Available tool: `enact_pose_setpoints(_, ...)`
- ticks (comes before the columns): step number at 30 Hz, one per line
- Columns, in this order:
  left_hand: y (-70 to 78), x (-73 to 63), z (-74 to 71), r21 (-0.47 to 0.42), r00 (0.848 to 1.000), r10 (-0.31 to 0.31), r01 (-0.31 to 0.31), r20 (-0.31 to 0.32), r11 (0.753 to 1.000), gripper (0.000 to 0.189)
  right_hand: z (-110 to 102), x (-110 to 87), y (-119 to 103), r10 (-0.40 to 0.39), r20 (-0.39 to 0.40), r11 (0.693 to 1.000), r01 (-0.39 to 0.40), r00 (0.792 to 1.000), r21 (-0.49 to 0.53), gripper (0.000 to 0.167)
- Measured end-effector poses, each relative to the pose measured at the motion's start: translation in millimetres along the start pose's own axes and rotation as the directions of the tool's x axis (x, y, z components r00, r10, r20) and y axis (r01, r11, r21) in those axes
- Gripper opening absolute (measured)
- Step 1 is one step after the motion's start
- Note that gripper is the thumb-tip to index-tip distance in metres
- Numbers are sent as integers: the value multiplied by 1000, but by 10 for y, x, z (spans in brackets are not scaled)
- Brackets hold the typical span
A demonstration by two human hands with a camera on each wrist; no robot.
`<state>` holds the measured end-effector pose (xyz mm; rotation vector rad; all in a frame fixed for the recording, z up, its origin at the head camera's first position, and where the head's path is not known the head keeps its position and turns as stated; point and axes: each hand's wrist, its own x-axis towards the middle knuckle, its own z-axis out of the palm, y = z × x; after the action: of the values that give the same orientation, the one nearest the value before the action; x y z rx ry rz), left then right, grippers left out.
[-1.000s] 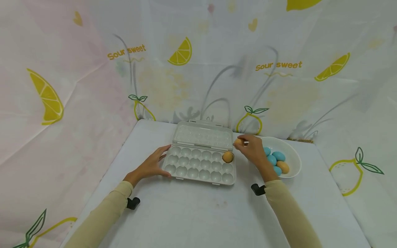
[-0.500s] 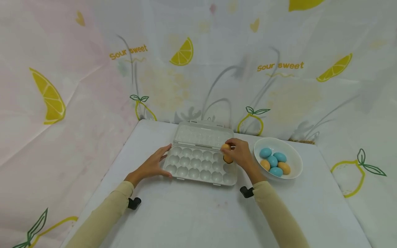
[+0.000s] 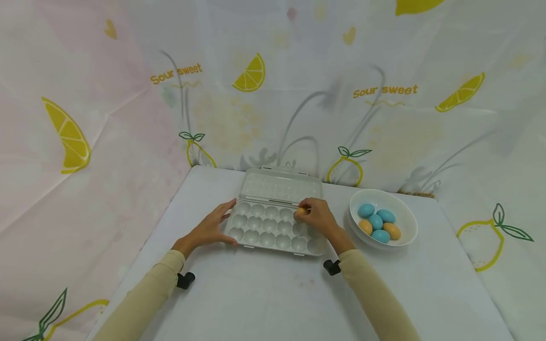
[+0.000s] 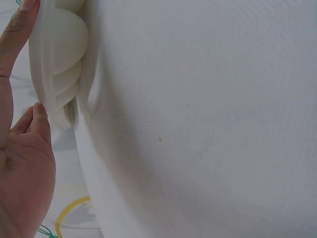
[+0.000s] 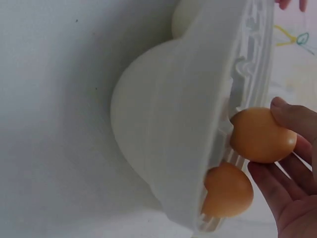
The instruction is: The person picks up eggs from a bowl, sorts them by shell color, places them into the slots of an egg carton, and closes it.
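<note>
On the white table stands an egg carton (image 3: 273, 248) with its clear lid (image 3: 281, 185) folded back. My left hand (image 3: 206, 229) spans its left end, thumb at the front corner, fingers at the back; in the left wrist view, fingertips (image 4: 40, 110) meet the rim. My right hand (image 3: 321, 218) pinches a brown egg (image 5: 262, 135) between thumb and fingers, at the back-row cup second from the right. Another brown egg (image 5: 228, 191) sits in the right corner cup beside it, hidden behind the right hand in the head view. The other visible cups hold nothing.
A white bowl (image 3: 408, 213) stands right of the carton. It holds several blue eggs (image 3: 375, 221) and two brown eggs (image 3: 392, 231). A cloth wall (image 3: 273, 118) printed with lemons rises behind the table (image 3: 273, 298).
My right hand has carried the brown egg leftward from beside the bowl, over the carton, and down to the back row. The left hand has stayed at the carton's left end.
</note>
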<state>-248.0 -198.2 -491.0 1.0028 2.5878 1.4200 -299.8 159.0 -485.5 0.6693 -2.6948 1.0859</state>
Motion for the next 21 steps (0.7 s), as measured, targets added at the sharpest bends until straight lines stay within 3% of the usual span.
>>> enact_pose_setpoints(10,21,7,0,2,1000,-25,25,8,1000,118,98,-21,1,-51,5,995,51,999,-85,22)
enact_pose_setpoints(21,-396,21,76,0,999,-41,41,0,999,127,176,-29,46,-92,-27,992,89,995,-94,26)
